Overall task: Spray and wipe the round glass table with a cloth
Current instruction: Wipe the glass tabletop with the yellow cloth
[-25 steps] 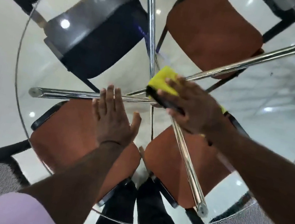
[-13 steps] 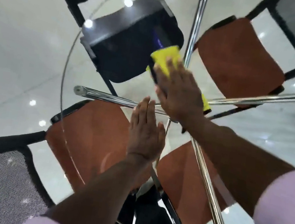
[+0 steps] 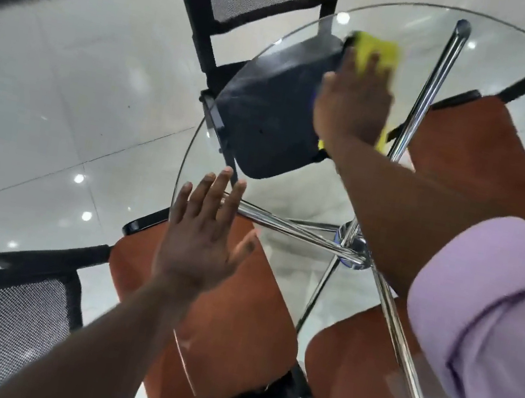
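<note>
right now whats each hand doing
Left hand: open, flat on the glass table, holding nothing.
Right hand: pressing the yellow cloth onto the glass.

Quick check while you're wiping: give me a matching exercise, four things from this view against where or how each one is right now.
Things:
1. yellow cloth
2. left hand
3. black chair seat
4. chrome hub

States:
A. under the glass, where the chrome legs meet
B. open and flat, fingers spread, near the table's left edge
C. pressed under the right hand toward the far side of the glass table
D. seen through the glass, below the wiping hand

Pairs: 1-C, 2-B, 3-D, 4-A
</note>
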### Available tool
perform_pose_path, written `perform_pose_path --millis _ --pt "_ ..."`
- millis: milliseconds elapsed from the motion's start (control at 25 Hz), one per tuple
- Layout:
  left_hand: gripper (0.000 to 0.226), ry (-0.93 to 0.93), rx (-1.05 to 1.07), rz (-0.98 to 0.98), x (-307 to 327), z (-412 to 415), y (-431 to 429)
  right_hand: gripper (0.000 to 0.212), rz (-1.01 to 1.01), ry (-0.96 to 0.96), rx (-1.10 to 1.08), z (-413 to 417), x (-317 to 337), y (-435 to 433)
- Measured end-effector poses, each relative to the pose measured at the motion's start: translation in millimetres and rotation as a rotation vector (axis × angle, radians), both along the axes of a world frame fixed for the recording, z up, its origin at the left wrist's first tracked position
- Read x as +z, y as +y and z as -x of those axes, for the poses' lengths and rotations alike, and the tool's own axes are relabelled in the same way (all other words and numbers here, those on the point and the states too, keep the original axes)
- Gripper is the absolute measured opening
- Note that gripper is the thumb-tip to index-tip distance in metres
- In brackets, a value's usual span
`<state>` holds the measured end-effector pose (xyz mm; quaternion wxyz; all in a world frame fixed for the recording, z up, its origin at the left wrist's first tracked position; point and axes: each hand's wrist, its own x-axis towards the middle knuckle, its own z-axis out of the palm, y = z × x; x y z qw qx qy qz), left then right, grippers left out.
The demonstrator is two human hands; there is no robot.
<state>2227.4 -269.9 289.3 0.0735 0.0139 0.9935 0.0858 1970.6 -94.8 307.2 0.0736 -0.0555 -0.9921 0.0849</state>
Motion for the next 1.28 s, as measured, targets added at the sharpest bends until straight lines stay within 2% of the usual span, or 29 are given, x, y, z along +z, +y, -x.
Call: perform_pose_path --millis 40,120,160,200,240,280,360,400,440,480,560,640,800,880,1040,1280 --pt "0.082 -0.016 0.004 -0.006 2.4 0.7 -1.0 0.062 -0.069 0.018 0.252 -10.3 -2.0 -11.6" --pt "0.082 -0.039 0.000 -0.009 4.5 1.6 -2.0 0.059 -0.156 -0.004 0.897 -29.8 -9.5 -7.0" --pt "0.082 -0.044 -0.004 -0.021 4.5 2.3 -1.6 0.057 -0.150 -0.047 1.146 -26.8 -4.9 4.3" --pt "0.082 -0.043 -0.003 -0.037 4.6 2.6 -1.3 0.056 -0.131 -0.072 1.277 -11.0 -2.7 14.5" --pt "0.082 -0.034 0.001 -0.043 4.1 3.5 -1.6 0.055 -0.094 -0.081 1.234 9.4 -2.0 18.9" --pt "0.082 -0.027 0.001 -0.037 3.3 4.0 -2.6 0.055 -0.041 -0.057 1.015 30.6 -1.1 16.9" --pt "0.082 -0.012 -0.004 -0.027 1.3 4.0 -1.9 0.059 0.049 -0.030 0.342 61.8 -0.7 8.3" --pt "0.082 -0.002 -0.004 -0.026 0.9 4.2 -1.6 0.062 0.059 -0.044 0.112 69.8 -2.7 -0.3" --pt "0.082 0.007 -0.002 -0.025 0.2 4.8 -1.6 0.063 0.046 -0.063 0.036 69.2 -2.2 -10.8" --pt "0.081 0.013 -0.001 -0.025 -0.5 5.7 -2.1 0.063 0.027 -0.075 0.088 63.9 -1.6 -21.2" --pt "0.081 0.020 -0.010 -0.036 2.5 5.6 -2.7 0.061 -0.021 -0.019 0.361 33.7 -2.4 -38.3" --pt "0.079 0.077 0.041 -0.130 3.6 3.5 -2.1 0.059 -0.064 0.018 0.620 -15.6 -9.4 -55.5" --pt "0.058 0.382 0.392 -0.406 19.3 -24.5 -7.3 0.056 0.055 0.046 0.924 -136.7 -14.1 -65.4" --pt "0.056 0.434 0.426 -0.374 34.6 -56.1 -10.4 0.058 0.087 0.008 1.003 -192.9 -11.8 -51.6" --pt "0.056 0.324 0.250 -0.251 71.7 -109.9 -4.8 0.060 0.086 -0.066 1.142 -303.8 -1.2 0.7" --pt "0.070 -0.059 0.098 -0.165 59.7 -173.7 66.9 0.059 0.008 -0.152 1.279 -427.3 7.2 169.9"
